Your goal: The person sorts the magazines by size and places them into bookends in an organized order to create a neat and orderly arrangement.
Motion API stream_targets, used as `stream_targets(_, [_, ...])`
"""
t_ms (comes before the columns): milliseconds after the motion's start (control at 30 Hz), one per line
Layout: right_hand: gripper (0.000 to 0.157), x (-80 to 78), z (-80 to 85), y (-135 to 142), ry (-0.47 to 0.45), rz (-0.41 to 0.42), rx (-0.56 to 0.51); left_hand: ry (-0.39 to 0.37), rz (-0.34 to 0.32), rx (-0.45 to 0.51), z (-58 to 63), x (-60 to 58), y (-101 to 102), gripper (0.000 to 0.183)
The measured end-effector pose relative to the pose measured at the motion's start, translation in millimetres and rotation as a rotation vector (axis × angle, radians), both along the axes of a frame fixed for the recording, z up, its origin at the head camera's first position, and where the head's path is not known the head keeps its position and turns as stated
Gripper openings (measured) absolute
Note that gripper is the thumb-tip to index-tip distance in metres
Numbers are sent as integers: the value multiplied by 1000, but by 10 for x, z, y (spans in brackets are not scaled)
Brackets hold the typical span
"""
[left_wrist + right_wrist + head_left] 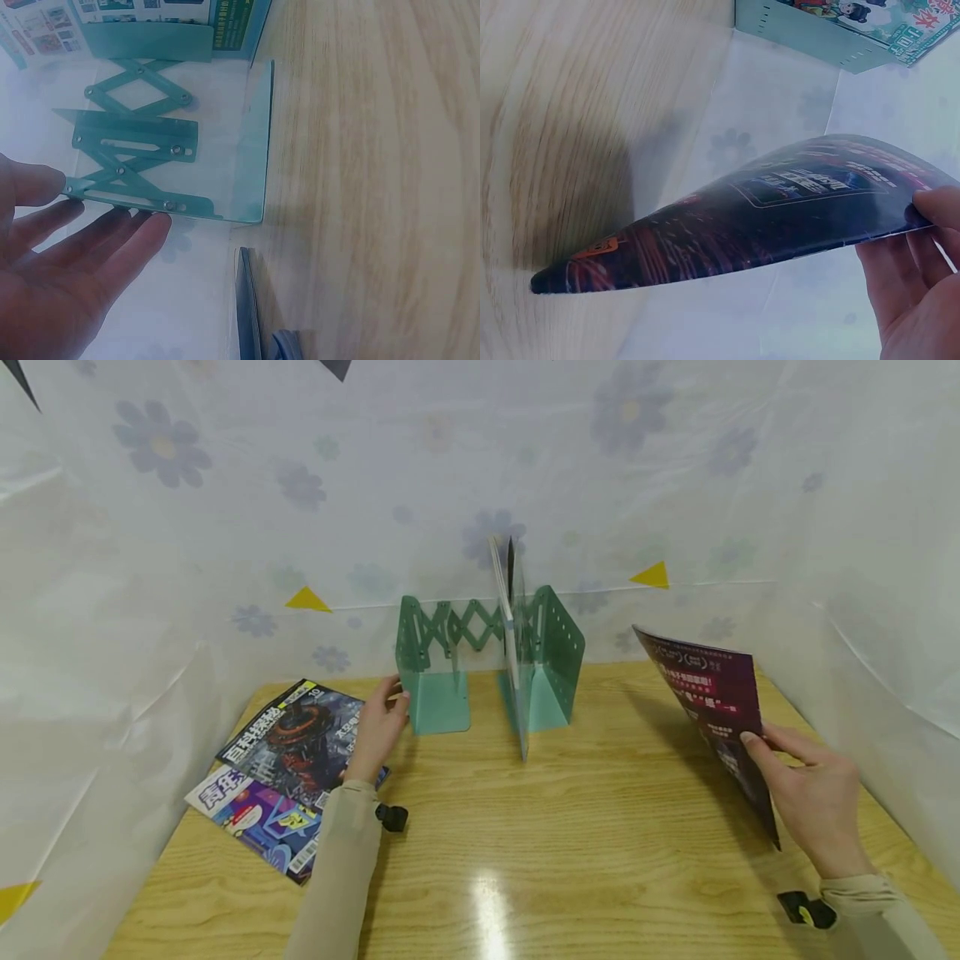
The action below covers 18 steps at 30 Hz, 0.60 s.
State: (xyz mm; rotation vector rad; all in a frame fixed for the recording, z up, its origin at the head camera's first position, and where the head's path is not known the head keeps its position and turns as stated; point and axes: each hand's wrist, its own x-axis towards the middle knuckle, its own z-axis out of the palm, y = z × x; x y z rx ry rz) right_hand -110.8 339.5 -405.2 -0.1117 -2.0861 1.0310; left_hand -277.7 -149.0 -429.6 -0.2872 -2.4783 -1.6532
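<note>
A green metal expandable book rack point(442, 706) stands at the back middle of the table, its scissor lattice joining the two end plates. My left hand point(381, 731) holds the rack's left end plate, thumb on one side and fingers point(139, 255) along the other in the left wrist view. On the right, my right hand point(813, 793) pinches a dark magazine point(712, 710) by its edge between thumb and fingers. The magazine is tilted and bowed, its lower corner close over the wood. A few thin books point(516, 668) stand upright in the rack's right part.
Left of the rack, a dark magazine point(300, 739) lies overlapping a colourful purple magazine point(262, 818) on the wooden table point(570, 860). A white flowered sheet point(450, 468) with yellow triangles hangs behind and at both sides.
</note>
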Motion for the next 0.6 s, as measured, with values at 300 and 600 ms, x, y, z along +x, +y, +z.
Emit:
stream_targets(300, [29, 0, 4, -44, 21, -36, -101, 11, -4, 4, -1, 0, 3, 44])
stream_targets(600, [27, -13, 20, -128, 116, -8, -112, 14, -7, 10, -11, -13, -4, 44])
